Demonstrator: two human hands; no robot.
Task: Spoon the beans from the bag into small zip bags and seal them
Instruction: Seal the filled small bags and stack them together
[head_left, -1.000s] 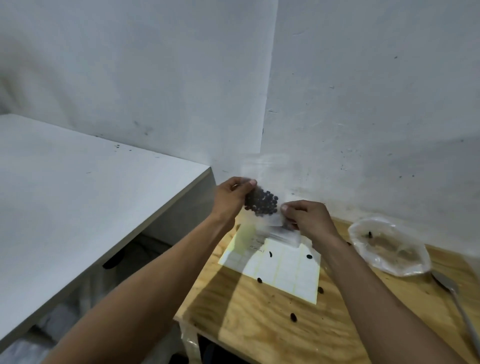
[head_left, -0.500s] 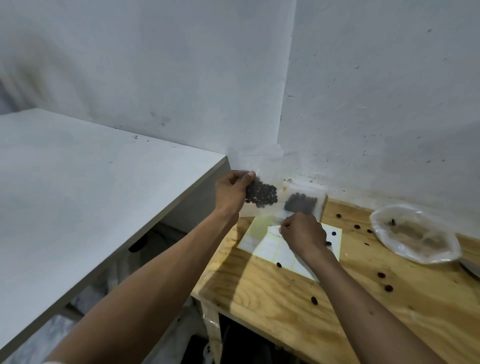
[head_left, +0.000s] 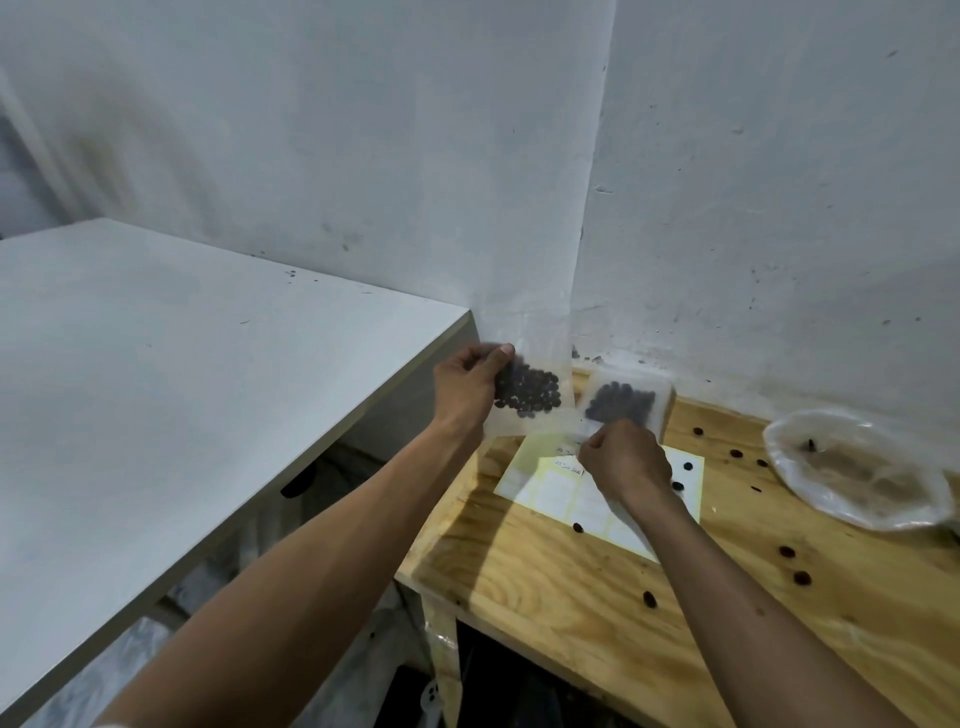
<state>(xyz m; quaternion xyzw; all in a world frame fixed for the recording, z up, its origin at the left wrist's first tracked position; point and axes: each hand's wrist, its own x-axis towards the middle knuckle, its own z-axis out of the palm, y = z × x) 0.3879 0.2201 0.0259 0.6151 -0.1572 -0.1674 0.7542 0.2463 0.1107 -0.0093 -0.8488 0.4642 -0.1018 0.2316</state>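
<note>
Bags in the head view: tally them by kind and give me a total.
Small zip bags with beans: 2, namely the held zip bag in the left hand and the second zip bag at the back of the wooden table
Large plastic bag: 1
Total: 3

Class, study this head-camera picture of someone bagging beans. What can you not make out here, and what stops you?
- Zip strip of the held zip bag: clear plastic against the white wall, so sealed or open is unclear.
- Writing on the label sheet: too small to read.
- Right hand fingertips: curled under, grip hidden.
- Big bag: cut off by the right edge.
</note>
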